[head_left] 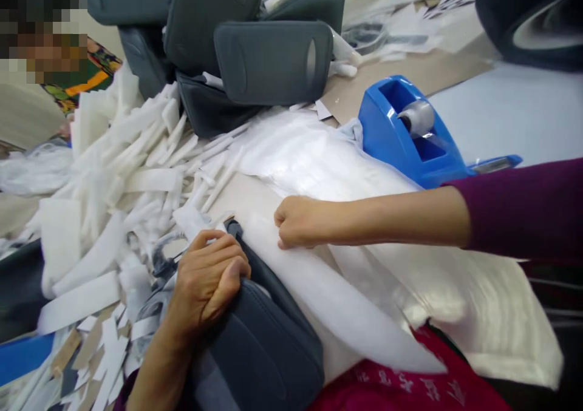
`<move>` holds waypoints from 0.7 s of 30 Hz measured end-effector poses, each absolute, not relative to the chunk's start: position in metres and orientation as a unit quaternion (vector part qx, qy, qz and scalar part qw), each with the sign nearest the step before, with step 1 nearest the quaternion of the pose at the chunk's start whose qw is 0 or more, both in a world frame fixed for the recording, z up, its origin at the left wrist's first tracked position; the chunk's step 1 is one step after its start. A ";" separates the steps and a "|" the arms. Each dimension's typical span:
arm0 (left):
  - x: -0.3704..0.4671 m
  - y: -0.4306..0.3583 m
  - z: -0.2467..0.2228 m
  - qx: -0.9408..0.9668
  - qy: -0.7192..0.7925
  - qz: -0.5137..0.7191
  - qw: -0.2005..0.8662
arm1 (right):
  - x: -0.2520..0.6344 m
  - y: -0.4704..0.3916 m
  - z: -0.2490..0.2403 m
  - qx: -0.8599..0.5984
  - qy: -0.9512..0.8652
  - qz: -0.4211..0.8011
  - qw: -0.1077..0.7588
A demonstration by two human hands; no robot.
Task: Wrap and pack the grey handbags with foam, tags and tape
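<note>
A dark grey leather-look bag point(259, 338) leans at the lower middle, close to my body. My left hand point(209, 277) is closed round its upper edge, thumb on the near side. Beside it, a curved white foam sheet point(346, 302) runs from the bag's top down toward my red apron point(401, 387). My right hand point(300, 221) is a fist resting at the upper edge of that sheet. Its fingertips are turned under, so what they hold, if anything, is hidden.
White foam strips point(150, 138) are heaped at left, with paper scraps point(104, 356) below. Several grey bags point(273, 62) stand behind. A blue tape dispenser point(401, 138) sits on white plastic bags point(314, 147) at right. Another person point(82, 74) is at upper left.
</note>
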State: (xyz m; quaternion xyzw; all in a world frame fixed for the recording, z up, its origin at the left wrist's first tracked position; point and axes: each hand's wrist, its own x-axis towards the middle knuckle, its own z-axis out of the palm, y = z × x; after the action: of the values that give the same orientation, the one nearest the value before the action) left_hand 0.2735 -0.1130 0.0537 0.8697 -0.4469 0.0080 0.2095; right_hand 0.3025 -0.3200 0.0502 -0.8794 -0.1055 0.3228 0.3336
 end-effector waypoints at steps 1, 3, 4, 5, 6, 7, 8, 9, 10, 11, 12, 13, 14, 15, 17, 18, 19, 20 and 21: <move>0.273 -0.113 0.054 0.870 -0.444 0.008 0.213 | 0.302 -0.316 0.046 -0.867 -0.095 0.343 0.350; 0.273 -0.113 0.054 0.871 -0.441 0.010 0.216 | 0.302 -0.307 0.037 -0.842 -0.081 0.374 0.380; 0.272 -0.113 0.054 0.871 -0.440 0.012 0.216 | 0.303 -0.303 0.033 -0.831 -0.083 0.383 0.395; 0.272 -0.113 0.054 0.871 -0.441 0.013 0.216 | 0.303 -0.300 0.029 -0.821 -0.092 0.389 0.409; 0.272 -0.113 0.054 0.871 -0.441 0.015 0.215 | 0.303 -0.296 0.026 -0.813 -0.099 0.388 0.422; 0.272 -0.113 0.054 0.871 -0.441 0.015 0.214 | 0.304 -0.294 0.024 -0.808 -0.101 0.388 0.431; 0.272 -0.113 0.054 0.871 -0.442 0.015 0.213 | 0.304 -0.291 0.023 -0.805 -0.099 0.388 0.437; 0.272 -0.113 0.054 0.871 -0.442 0.016 0.212 | 0.304 -0.288 0.022 -0.803 -0.092 0.392 0.440; 0.272 -0.113 0.054 0.871 -0.442 0.016 0.211 | 0.304 -0.285 0.022 -0.801 -0.079 0.399 0.440; 0.272 -0.113 0.053 0.872 -0.443 0.016 0.210 | 0.304 -0.281 0.022 -0.796 -0.064 0.409 0.442; 0.272 -0.113 0.053 0.871 -0.443 0.017 0.210 | 0.304 -0.277 0.021 -0.788 -0.048 0.421 0.445; 0.272 -0.114 0.052 0.870 -0.445 0.020 0.212 | 0.304 -0.271 0.021 -0.776 -0.031 0.433 0.458; 0.273 -0.114 0.052 0.869 -0.446 0.025 0.212 | 0.304 -0.266 0.020 -0.761 -0.016 0.439 0.478; 0.273 -0.115 0.051 0.868 -0.449 0.030 0.210 | 0.304 -0.261 0.019 -0.745 -0.005 0.441 0.501; 0.275 -0.115 0.049 0.870 -0.449 0.040 0.200 | 0.303 -0.255 0.018 -0.722 -0.001 0.426 0.545; 0.276 -0.115 0.048 0.874 -0.446 0.042 0.189 | 0.303 -0.256 0.017 -0.715 -0.009 0.419 0.560; 0.277 -0.115 0.047 0.879 -0.443 0.038 0.175 | 0.302 -0.259 0.017 -0.709 -0.022 0.420 0.567; 0.277 -0.115 0.045 0.884 -0.440 0.029 0.159 | 0.299 -0.267 0.017 -0.708 -0.039 0.422 0.565; 0.278 -0.115 0.044 0.887 -0.437 0.016 0.145 | 0.295 -0.277 0.017 -0.714 -0.061 0.415 0.560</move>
State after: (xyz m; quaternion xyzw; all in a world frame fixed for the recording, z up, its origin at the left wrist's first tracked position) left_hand 0.2778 -0.1151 0.0440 0.8874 -0.4373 0.0162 0.1453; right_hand 0.2954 -0.2771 0.0167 -0.7144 -0.0609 0.4145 0.5604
